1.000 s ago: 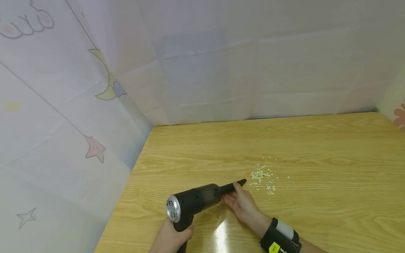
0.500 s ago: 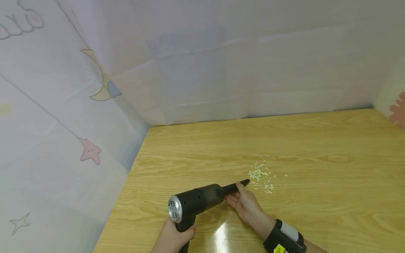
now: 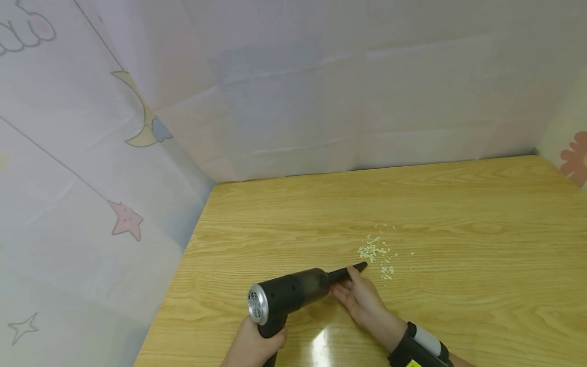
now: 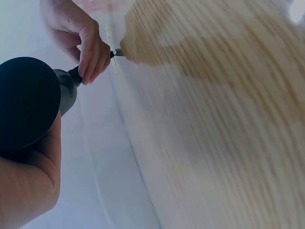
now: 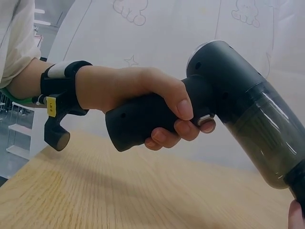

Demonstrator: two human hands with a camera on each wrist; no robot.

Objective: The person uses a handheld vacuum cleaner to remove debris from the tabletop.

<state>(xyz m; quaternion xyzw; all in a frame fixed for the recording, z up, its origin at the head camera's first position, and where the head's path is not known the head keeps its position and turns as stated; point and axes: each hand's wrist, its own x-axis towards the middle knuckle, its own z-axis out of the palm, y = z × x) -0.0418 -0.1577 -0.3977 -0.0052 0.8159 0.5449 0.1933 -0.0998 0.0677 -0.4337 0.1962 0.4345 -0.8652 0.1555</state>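
My left hand grips the pistol handle of a black handheld vacuum with a silver vented rear end. In the right wrist view, the fingers of that left hand curl round the handle beside a small metallic button, and the smoky clear dust cup shows. My right hand holds the slim nozzle, thumb on top and fingers beneath. The nozzle's tip lies at the near edge of a scatter of small pale scraps on the table. In the left wrist view, the handle's round base hides part of the left hand.
The wood-grain table stretches off to the right and back. A pale printed sheet hangs behind it, and another with a star and moon covers the left side. A black camera strap wraps the right wrist.
The vacuum and both hands have shifted slightly right, bringing the nozzle tip from left of the scraps to just below their near edge. The head view has turned a little to the right.
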